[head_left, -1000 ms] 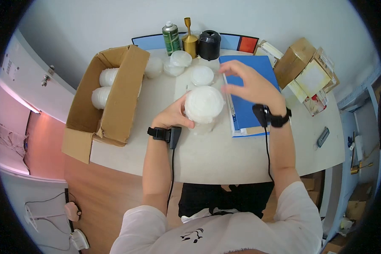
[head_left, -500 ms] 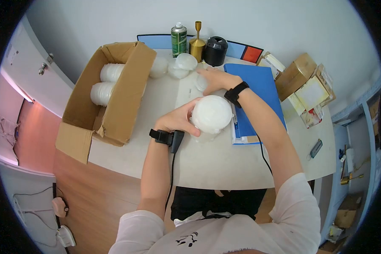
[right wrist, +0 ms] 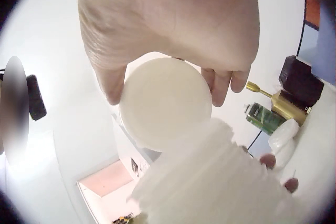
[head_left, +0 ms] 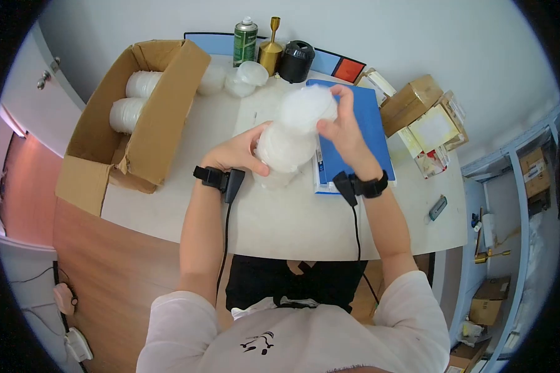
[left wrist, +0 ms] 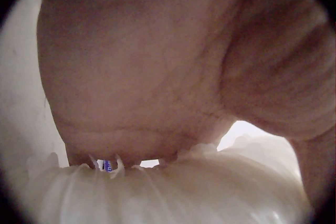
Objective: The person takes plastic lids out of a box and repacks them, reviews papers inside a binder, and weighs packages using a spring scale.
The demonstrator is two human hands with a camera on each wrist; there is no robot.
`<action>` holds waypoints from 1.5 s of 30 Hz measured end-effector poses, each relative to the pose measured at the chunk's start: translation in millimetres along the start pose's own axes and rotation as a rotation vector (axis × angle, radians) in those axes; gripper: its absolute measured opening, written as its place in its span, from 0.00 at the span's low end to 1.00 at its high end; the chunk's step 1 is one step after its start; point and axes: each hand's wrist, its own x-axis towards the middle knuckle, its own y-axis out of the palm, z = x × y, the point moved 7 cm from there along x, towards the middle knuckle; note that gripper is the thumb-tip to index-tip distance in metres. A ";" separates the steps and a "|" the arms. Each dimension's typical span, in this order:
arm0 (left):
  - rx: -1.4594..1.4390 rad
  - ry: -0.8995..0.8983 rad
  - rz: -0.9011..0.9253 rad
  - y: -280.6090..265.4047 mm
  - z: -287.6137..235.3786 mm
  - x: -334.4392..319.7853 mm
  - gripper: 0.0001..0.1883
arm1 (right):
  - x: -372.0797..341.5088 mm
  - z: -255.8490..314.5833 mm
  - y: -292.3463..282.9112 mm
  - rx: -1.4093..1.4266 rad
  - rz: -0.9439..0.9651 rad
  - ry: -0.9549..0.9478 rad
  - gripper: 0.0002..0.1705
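My left hand point(head_left: 238, 152) grips the side of a stack of round white plastic lids point(head_left: 285, 150) above the front half of the table. In the left wrist view, the palm lies against the ribbed edges of the stack point(left wrist: 173, 192). My right hand point(head_left: 348, 127) holds a round white translucent lid point(head_left: 305, 110) by its rim. The right wrist view has this lid point(right wrist: 165, 103) between thumb and fingers, its flat face toward the camera. It overlaps the top of the stack in the head view.
Left stands an open cardboard box point(head_left: 168, 115) with ribbed white stacks point(head_left: 127, 114) inside. More translucent round pieces point(head_left: 253, 73) sit at the back, before a green spray can point(head_left: 245, 42), a gold holder point(head_left: 270, 56) and a black container point(head_left: 297, 62). A blue folder point(head_left: 361, 130) lies right.
My right hand reached to the round lid on the table behind the stack, picked it up and brought it back over the stack's top. The left hand keeps its grip on the stack.
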 end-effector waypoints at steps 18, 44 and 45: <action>0.028 -0.021 -0.009 -2.7 0.4 -3.3 0.62 | -37.9 -6.2 31.5 -0.537 0.137 -0.151 0.39; -0.315 -0.481 -0.535 27.1 29.0 -50.4 0.56 | -90.5 38.2 29.5 -1.088 -0.200 -0.285 0.35; -0.499 -0.481 -0.559 31.7 33.5 -48.7 0.55 | -93.6 36.3 25.0 -1.018 -0.232 -0.250 0.37</action>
